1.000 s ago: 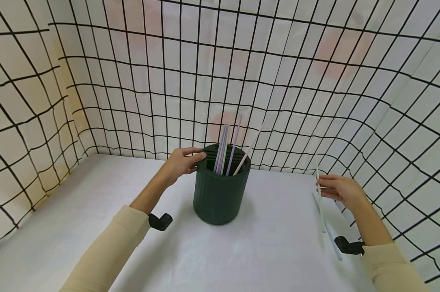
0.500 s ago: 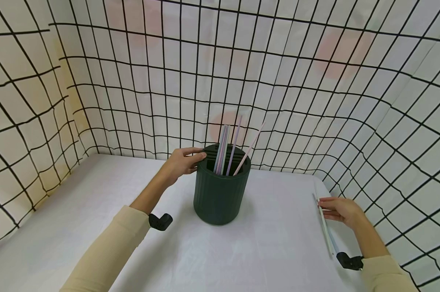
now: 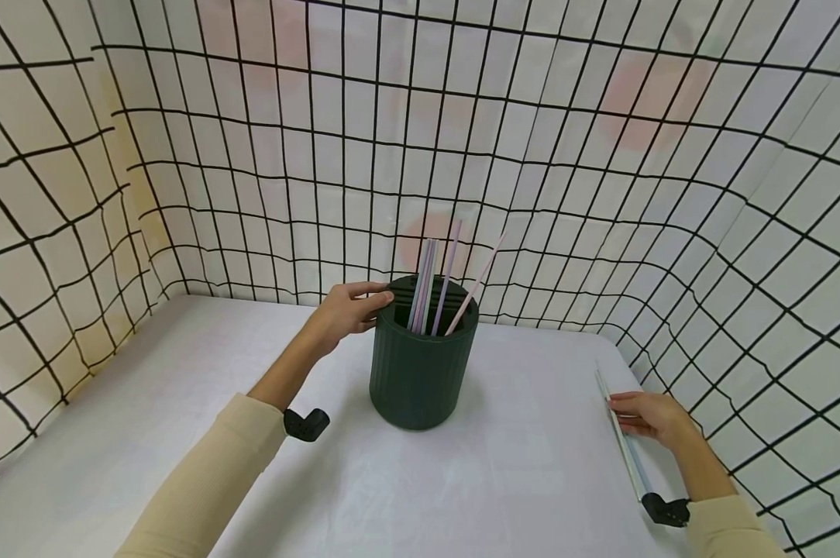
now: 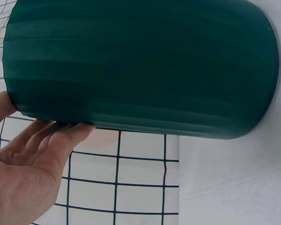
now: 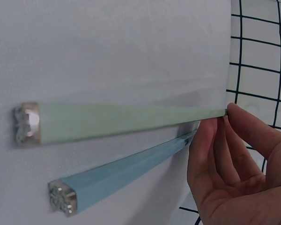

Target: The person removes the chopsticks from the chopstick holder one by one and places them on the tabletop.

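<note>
In the head view, my left hand (image 3: 343, 316) holds the rim of a ribbed dark green round holder (image 3: 416, 380), thumb on top and fingers at the outer wall. The left wrist view shows those fingertips against the holder's side (image 4: 140, 70). Several pastel chopsticks (image 3: 422, 291) stand in the holder, two of them leaning to the right. Over at the right, my right hand (image 3: 652, 417) pinches a pale green chopstick (image 5: 117, 122) between thumb and fingers, low over the table. Beside it lies a light blue chopstick (image 5: 131, 176); both have silvery patterned end caps.
A black wire grid (image 3: 378, 132) encloses the table at the back and both sides, with white sheeting behind it. White cloth covers the table (image 3: 518, 480). The right hand is close to the grid on the right side.
My right hand has come down and toward me with the pale green chopstick, which now lies nearly alongside the blue one. The left hand and the holder have stayed in place.
</note>
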